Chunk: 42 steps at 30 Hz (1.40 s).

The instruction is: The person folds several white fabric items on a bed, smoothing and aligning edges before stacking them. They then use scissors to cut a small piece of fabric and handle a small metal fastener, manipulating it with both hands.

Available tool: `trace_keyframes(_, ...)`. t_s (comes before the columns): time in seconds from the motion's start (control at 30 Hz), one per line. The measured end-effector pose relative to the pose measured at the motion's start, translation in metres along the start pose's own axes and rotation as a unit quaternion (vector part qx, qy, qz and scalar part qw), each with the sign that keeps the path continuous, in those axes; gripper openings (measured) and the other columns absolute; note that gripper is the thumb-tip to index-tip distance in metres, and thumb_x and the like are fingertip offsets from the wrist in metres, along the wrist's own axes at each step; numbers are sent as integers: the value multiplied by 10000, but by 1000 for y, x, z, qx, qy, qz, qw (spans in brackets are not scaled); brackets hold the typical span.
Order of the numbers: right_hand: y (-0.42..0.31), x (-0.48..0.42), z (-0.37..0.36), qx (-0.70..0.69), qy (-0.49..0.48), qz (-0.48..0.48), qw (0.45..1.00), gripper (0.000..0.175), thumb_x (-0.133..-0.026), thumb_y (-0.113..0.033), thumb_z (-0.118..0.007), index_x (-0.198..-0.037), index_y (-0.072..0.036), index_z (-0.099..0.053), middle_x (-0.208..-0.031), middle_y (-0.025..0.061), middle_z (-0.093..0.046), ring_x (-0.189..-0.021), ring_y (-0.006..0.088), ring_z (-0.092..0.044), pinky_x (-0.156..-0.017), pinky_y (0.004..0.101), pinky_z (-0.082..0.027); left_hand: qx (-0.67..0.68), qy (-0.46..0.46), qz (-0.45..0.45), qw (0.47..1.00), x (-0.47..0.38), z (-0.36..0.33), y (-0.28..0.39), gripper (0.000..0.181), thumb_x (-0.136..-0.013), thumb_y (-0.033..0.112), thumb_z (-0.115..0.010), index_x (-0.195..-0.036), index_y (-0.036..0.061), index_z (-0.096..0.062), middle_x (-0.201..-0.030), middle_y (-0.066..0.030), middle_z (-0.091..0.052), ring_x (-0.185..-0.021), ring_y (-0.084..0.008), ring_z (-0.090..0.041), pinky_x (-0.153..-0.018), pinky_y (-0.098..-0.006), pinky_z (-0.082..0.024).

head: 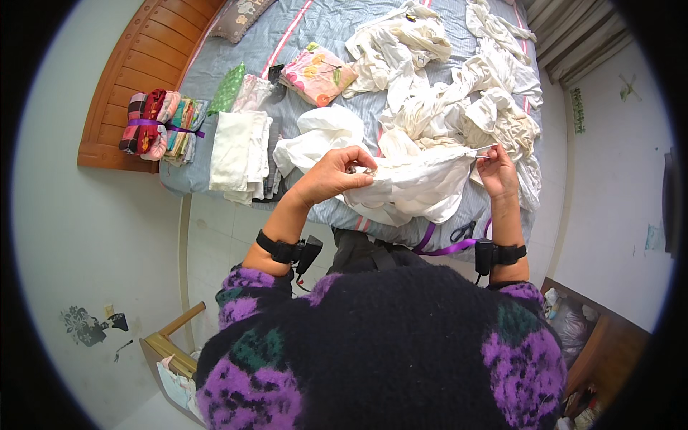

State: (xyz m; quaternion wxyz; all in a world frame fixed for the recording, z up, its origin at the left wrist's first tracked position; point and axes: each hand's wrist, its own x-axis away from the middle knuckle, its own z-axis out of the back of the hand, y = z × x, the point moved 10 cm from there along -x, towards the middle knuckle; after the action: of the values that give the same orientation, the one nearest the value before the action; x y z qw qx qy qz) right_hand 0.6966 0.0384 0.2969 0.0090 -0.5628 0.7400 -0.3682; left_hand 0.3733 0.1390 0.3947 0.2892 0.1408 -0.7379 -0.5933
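Observation:
A white cloth garment (424,188) is stretched between my two hands above the near edge of the bed. My left hand (344,171) pinches it at its left end with thumb and fingers. At the right end, my right hand (497,166) grips a thin white strip, perhaps a cord or strap, that runs to the garment. Another white cloth (333,129) lies loose just beyond my left hand. A large heap of crumpled white and cream cloths (457,102) spreads past the garment and beside my right hand.
Folded white cloths (239,150) lie to the left, near tied bundles (161,126) and a folded floral cloth (317,72). Scissors (463,231) and purple ribbon (446,250) are at the bed's near edge. A wooden headboard (145,64) stands left.

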Motion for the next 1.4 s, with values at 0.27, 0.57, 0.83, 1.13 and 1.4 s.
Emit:
trace_keyframes(0.27,1,-12,39,-148,106,-54,982,228,-955,-224,-506,-781,-78,-515,-590,-3,-456,-629,159,-459,-647,309,-417,44,68,-10,997,5,7,1,157,-799,70,-702,-935,32,-635,-858,24,-609,-789,-50,-538,-687,-195,-427)
trace_keyframes(0.57,-17,12,-32,-8,-113,6,994,177,-963,-213,-497,-910,-70,-587,-684,-9,-502,-584,131,-495,-644,317,-504,107,148,-19,983,10,31,-6,190,-798,38,-678,-981,32,-627,-873,16,-606,-780,-50,-535,-702,-190,-425)
trace_keyframes(0.83,7,63,-85,448,-174,-81,873,139,-815,-37,-580,-949,-15,-611,-650,10,-555,-496,65,-459,-441,208,-366,176,199,-104,958,16,61,-4,203,-806,19,-660,-1002,27,-612,-949,-5,-606,-875,-78,-549,-817,-218,-430)
trace_keyframes(1.13,55,77,-123,579,-269,-19,769,170,-894,-175,-624,-847,-12,-625,-621,-53,-486,-577,41,-408,-513,227,-347,-513,174,-267,797,1,-7,51,414,-697,157,-738,-1092,106,-626,-1203,-161,-542,-1099,-320,-513,-948,-436,-380)
trace_keyframes(1.4,58,79,-136,386,-221,5,896,180,-918,-181,-585,-837,-22,-604,-635,-21,-528,-547,40,-485,-501,191,-400,-287,-2,-200,937,-36,-77,7,211,-859,110,-642,-1052,29,-620,-843,-122,-652,-755,-260,-632,-730,-324,-481)
